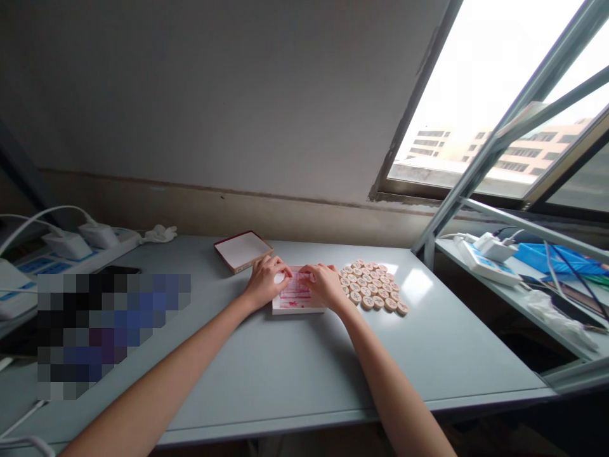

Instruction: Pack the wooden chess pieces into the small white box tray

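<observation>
Far left, the open box sits just beyond the left hand. That hand and the right hand meet, equally close, over the far edge of the red-printed folded sheet lying flat between them. Their fingers curl down onto it, and whether they pinch or press is impossible to tell. Wooden discs cluster just right.

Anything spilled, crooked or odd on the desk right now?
Nothing looks damaged. The round wooden pieces lie loose in a cluster on the table, right of the red-printed white box under the left hand and right hand. The shallow tray behind the left hand sits skewed.
</observation>
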Available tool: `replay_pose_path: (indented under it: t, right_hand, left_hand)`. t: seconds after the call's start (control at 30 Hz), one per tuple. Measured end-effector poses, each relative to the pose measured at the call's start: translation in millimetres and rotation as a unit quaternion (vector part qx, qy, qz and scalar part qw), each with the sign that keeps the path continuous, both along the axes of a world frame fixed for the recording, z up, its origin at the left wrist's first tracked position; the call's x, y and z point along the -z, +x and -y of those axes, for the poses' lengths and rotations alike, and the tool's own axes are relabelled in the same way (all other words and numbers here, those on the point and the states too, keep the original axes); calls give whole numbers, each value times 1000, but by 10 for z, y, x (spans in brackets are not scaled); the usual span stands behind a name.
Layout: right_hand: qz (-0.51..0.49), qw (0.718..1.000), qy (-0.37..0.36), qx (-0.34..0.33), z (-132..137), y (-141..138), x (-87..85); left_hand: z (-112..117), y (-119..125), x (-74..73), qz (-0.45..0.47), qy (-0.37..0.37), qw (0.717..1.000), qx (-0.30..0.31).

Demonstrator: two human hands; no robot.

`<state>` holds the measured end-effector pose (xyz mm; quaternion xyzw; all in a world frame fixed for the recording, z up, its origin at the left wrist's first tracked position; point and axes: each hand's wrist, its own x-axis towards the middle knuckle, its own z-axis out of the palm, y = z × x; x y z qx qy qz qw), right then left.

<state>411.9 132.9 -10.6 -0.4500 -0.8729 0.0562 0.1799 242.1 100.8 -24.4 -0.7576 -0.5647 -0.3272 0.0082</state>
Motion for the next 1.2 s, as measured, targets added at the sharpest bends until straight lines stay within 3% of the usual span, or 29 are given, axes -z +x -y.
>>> replay_pose_path:
  t: [0.23,0.7,1.2]
  right_hand:
    - [18,1000,1,2,1,-15,7]
    - [34,999,23,-11,5,-30,58]
    - [15,1000,15,-17,-7,-39,94]
  left_hand:
    - [41,17,-44,-13,24,1000,-11]
    - [145,121,-135,-40,-89,980,176]
    - [104,120,-109,-35,-117,967,222]
